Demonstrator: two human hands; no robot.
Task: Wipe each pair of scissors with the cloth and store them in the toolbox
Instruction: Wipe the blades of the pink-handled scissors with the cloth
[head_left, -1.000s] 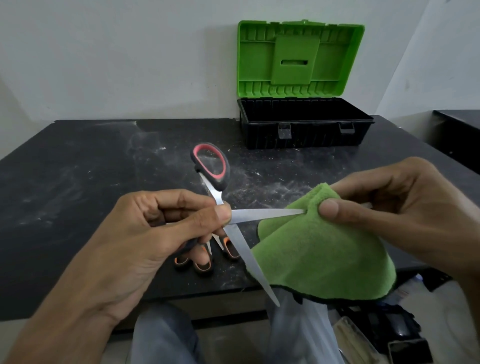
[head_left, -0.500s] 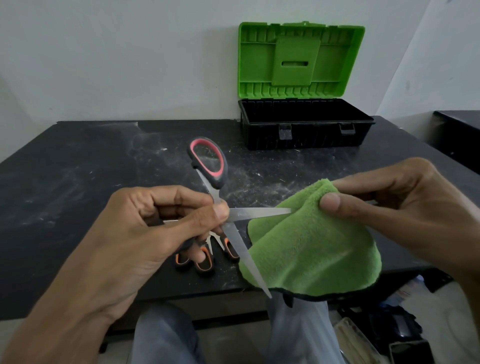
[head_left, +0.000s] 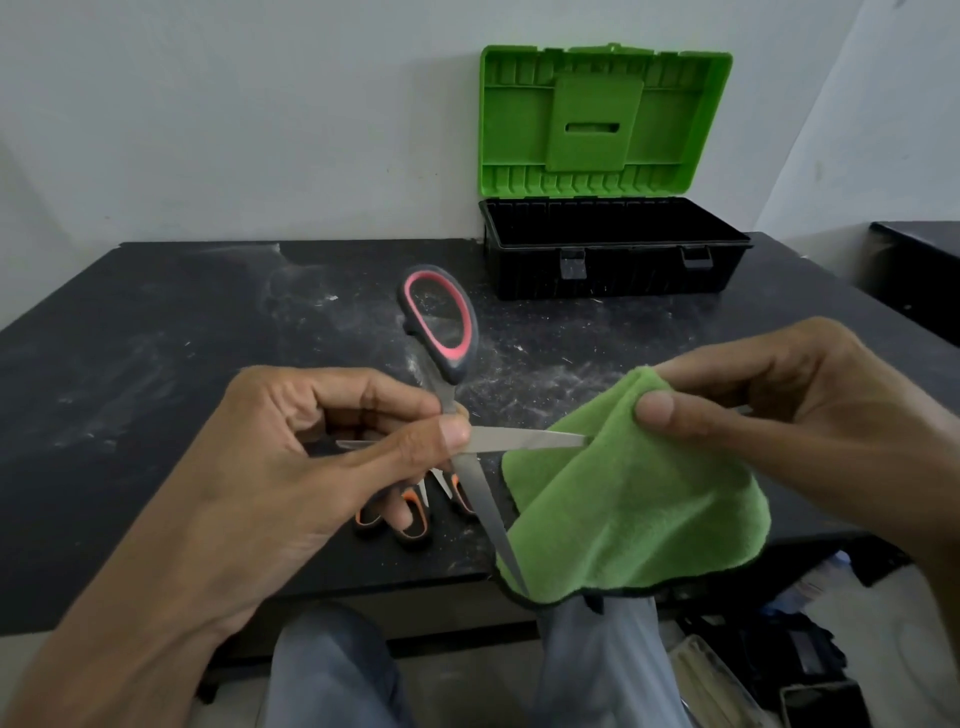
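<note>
The red-handled scissors (head_left: 524, 440) are held in the air over the front edge of the counter (head_left: 156, 389), blades spread wide; the left grip (head_left: 322, 457), a bare hand, is clamped on them near the pivot, thumb pressed on the flat of the blade that points right, the handle loop standing up and away; the other blade hangs down and towards the person, its point bare against the cloth's hem. The right grip (head_left: 779, 415) is pinched on the green cloth (head_left: 634, 509), which is folded over the outer part of the right-pointing blade.

The scissors look stiff, fairly light, and smooth on the steel, so the metal is likely to slip under a bare thumb; the rubbery handle is the safer place to hold, and the open edges and points call for wiping along the flat, away from the edge. The cloth is soft, thick and limp; it drapes and gives padding, but it could snag on a point.

A second pair, the orange-handled scissors (head_left: 413, 525), lies on the counter under the left grip; the toolbox (head_left: 623, 275) stands open at the back, well apart.
</note>
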